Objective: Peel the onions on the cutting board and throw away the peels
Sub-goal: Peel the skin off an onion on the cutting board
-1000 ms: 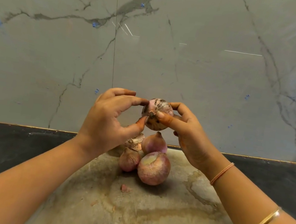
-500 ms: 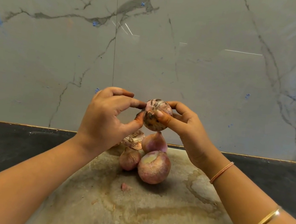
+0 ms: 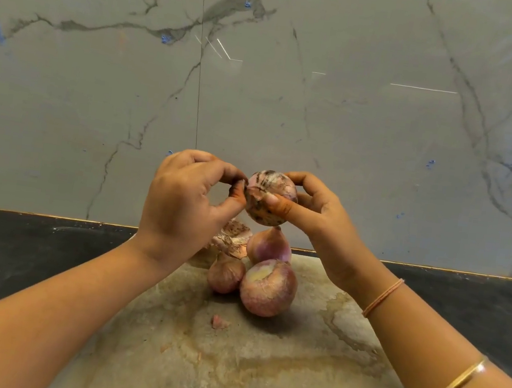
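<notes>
- Both hands are up off the board, meeting around one speckled onion (image 3: 272, 196), which is raised above the pile in front of the marble wall (image 3: 293, 101).
- The right hand (image 3: 320, 215) has it firmly: thumb laid across the near face, fingers curled round the far side.
- The left hand (image 3: 181, 203) is at the onion's left edge, thumb tip and curled forefinger pinching at the skin there, the other fingers folded in.
- Dark flecks and torn papery skin show on that onion's top and near side.
- Down below, the cutting board (image 3: 257, 373) lies on the dark surface (image 3: 28, 255), stained and blotchy.
- Three more onions sit bunched at its far end: a big onion (image 3: 268, 288) nearest, a small onion (image 3: 226, 274) touching it on the left, and a pointed onion (image 3: 268, 247) just behind them.
- A crumpled loose peel (image 3: 231, 237) lies left of the pointed one, partly hidden by the left hand.
- One pink scrap (image 3: 219, 322) lies alone on the board, a little nearer than the big onion.
- A thin band (image 3: 382, 296) rings the right wrist, with a gold bangle (image 3: 450, 387) farther up the forearm.
</notes>
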Demonstrator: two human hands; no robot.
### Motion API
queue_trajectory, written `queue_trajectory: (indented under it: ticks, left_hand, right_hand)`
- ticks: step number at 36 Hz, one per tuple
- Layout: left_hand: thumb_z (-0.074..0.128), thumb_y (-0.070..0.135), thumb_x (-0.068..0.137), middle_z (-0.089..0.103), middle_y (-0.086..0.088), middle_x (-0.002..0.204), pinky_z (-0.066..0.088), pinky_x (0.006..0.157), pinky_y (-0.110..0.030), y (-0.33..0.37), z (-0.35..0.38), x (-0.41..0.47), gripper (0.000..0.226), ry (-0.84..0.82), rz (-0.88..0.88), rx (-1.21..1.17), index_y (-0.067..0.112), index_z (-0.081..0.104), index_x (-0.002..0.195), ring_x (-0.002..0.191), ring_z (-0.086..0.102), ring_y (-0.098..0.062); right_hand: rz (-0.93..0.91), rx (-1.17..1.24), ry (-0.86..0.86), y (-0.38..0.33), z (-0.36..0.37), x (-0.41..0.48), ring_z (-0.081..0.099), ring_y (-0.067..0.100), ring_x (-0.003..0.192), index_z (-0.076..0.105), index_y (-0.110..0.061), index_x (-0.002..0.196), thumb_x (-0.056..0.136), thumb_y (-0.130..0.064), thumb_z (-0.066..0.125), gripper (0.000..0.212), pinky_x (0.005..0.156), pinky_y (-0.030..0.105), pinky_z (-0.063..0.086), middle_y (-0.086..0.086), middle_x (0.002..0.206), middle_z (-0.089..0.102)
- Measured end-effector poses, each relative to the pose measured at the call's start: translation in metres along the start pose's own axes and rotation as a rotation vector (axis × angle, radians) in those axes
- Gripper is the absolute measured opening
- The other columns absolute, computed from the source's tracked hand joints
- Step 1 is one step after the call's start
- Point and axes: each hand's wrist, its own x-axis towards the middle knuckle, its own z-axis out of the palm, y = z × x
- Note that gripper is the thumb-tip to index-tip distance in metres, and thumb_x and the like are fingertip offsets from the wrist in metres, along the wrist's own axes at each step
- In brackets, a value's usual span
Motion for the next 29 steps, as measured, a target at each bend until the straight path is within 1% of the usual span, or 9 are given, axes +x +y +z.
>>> queue_trajectory:
  ticks: [3,8,14,16,18,20,24,26,29]
  left_hand:
    - [0.054,0.031,0.082,0.058,0.014,0.082,0.052,0.069,-0.044,-0.004,-0.002,0.002,0.026,-0.002,-0.085,-0.041,0.012,0.071,0.084,0.082,0.057,-0.015]
    - [0.056,0.033,0.081,0.059,0.012,0.082,0.041,0.070,-0.028,-0.008,-0.001,0.002,0.025,-0.007,-0.260,-0.041,0.014,0.071,0.087,0.087,0.055,-0.014]
    - [0.064,0.019,0.086,0.061,0.008,0.085,0.036,0.072,-0.028,-0.017,0.003,-0.002,0.009,-0.082,-0.340,0.032,0.014,0.071,0.089,0.095,0.053,-0.017]
    - [0.063,0.021,0.085,0.063,0.007,0.086,0.039,0.072,-0.031,-0.020,0.003,-0.003,0.010,-0.099,-0.366,0.041,0.016,0.071,0.088,0.095,0.055,-0.019]
    - [0.061,0.025,0.085,0.063,0.007,0.086,0.040,0.071,-0.032,-0.022,0.003,-0.003,0.011,-0.113,-0.406,0.047,0.019,0.069,0.085,0.096,0.055,-0.020]
    - [0.060,0.029,0.084,0.060,0.010,0.085,0.040,0.071,-0.032,-0.024,0.003,-0.003,0.010,-0.132,-0.444,0.060,0.022,0.067,0.084,0.098,0.054,-0.020]
    - [0.063,0.021,0.085,0.055,0.015,0.090,0.047,0.085,-0.047,-0.024,0.003,-0.003,0.013,-0.174,-0.446,0.044,0.022,0.068,0.097,0.104,0.055,-0.024]
    - [0.059,0.019,0.083,0.058,0.017,0.098,0.042,0.094,-0.048,-0.020,0.002,-0.002,0.028,-0.207,-0.403,-0.048,0.024,0.063,0.110,0.111,0.048,-0.015]
    - [0.055,0.031,0.076,0.061,0.020,0.111,0.038,0.101,-0.042,-0.008,-0.001,-0.002,0.045,-0.258,-0.272,-0.236,0.038,0.051,0.120,0.115,0.045,-0.001]
  right_hand:
    - [-0.012,-0.022,-0.013,0.000,-0.001,0.000,0.064,0.017,0.100,0.056,-0.028,0.107,0.063,-0.035,0.070,0.046,0.087,0.027,0.054,0.008,0.109,0.066]
    - [0.010,-0.025,-0.034,0.005,-0.003,0.002,0.066,0.016,0.101,0.051,-0.028,0.115,0.065,-0.033,0.083,0.059,0.085,0.026,0.055,0.006,0.111,0.066]
    - [0.031,0.078,0.004,0.004,-0.006,0.003,0.067,0.006,0.090,0.048,-0.027,0.112,0.068,-0.034,0.068,0.049,0.071,0.013,0.049,-0.001,0.093,0.073]
    - [0.043,0.091,0.033,0.005,-0.006,0.003,0.064,0.006,0.094,0.051,-0.025,0.110,0.068,-0.037,0.065,0.045,0.077,0.016,0.046,-0.002,0.098,0.071]
    - [0.055,0.093,0.066,0.005,-0.007,0.003,0.057,0.014,0.107,0.053,-0.023,0.106,0.068,-0.041,0.062,0.043,0.085,0.024,0.041,0.002,0.110,0.065]
    - [0.065,0.113,0.087,0.005,-0.008,0.003,0.055,0.017,0.110,0.055,-0.023,0.100,0.068,-0.043,0.059,0.038,0.081,0.025,0.037,0.002,0.112,0.064]
    - [0.075,0.113,0.086,0.004,-0.011,0.002,0.056,0.012,0.100,0.056,-0.025,0.093,0.069,-0.044,0.056,0.031,0.073,0.022,0.035,-0.002,0.104,0.066]
    - [0.062,0.087,0.083,0.006,-0.011,0.003,0.056,0.014,0.101,0.057,-0.025,0.094,0.070,-0.043,0.059,0.030,0.078,0.023,0.037,-0.004,0.102,0.066]
    - [0.048,0.050,0.047,0.007,-0.010,0.004,0.060,0.008,0.097,0.059,-0.028,0.097,0.070,-0.039,0.063,0.030,0.078,0.017,0.043,-0.005,0.100,0.067]
